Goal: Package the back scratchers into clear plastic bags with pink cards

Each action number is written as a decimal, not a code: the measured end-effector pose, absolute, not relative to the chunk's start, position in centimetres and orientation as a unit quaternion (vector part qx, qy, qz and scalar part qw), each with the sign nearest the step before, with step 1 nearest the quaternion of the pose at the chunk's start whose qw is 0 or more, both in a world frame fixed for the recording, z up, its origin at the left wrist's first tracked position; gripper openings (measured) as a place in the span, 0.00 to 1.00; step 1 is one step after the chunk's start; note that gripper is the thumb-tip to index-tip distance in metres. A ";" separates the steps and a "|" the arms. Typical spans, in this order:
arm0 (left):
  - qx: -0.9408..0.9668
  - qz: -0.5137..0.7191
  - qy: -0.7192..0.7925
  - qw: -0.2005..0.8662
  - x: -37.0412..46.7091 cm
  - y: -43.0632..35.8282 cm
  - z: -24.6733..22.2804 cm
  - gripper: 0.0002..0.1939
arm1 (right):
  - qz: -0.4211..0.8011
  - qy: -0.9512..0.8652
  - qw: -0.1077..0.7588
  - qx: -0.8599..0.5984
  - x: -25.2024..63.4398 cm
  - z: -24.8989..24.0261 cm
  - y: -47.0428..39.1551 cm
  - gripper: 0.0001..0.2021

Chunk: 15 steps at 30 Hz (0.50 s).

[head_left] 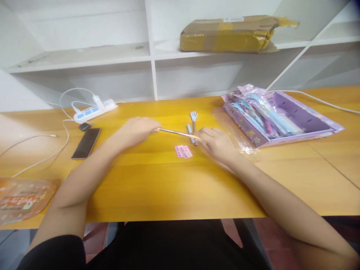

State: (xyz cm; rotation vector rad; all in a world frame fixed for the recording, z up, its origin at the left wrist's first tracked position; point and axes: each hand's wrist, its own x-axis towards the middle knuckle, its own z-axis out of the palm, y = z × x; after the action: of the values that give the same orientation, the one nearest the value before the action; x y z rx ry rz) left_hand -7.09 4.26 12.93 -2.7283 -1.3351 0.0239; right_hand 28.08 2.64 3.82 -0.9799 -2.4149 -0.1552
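A thin metal rod (174,131) stretches between my two hands above the table. My left hand (142,129) is closed round its left end, where a bit of pink shows at the fingertips. My right hand (215,142) grips the other end, near a yellowish strip. Just behind the rod lies a blue claw-shaped piece (194,115) on a dark stick, beside a light blue tube (190,134). Two small pink cards (183,151) lie on the table in front of them, overlapping.
A purple box (303,138) of wrapped pieces stands at the right, with clear plastic beside it. On the left are a phone (86,143), a white power strip (95,111), cables and an orange package (25,198). A taped parcel (227,36) rests on the shelf.
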 end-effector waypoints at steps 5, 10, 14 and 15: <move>-0.844 -0.041 -0.522 0.111 -13.8 7.4 15.6 0.17 | -0.069 -0.853 0.290 -0.428 32.6 4.3 5.7 0.19; -0.800 -0.032 -0.588 0.116 -20.6 8.5 16.5 0.22 | -0.070 -0.802 0.290 -0.517 37.8 4.4 8.0 0.12; -0.789 -0.042 -0.604 0.100 -23.6 8.9 16.6 0.29 | -0.087 -0.758 0.307 -0.569 40.8 5.0 8.3 0.15; -0.789 -0.046 -0.605 0.096 -24.0 9.0 16.6 0.31 | -0.083 -0.748 0.310 -0.581 41.3 5.2 8.2 0.16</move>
State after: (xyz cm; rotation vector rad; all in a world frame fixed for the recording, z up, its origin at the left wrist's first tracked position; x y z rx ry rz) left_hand -24.03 9.03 16.60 -2.3382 -1.7912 -0.1356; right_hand 41.27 8.20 5.21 -1.5342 -1.9762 -0.2183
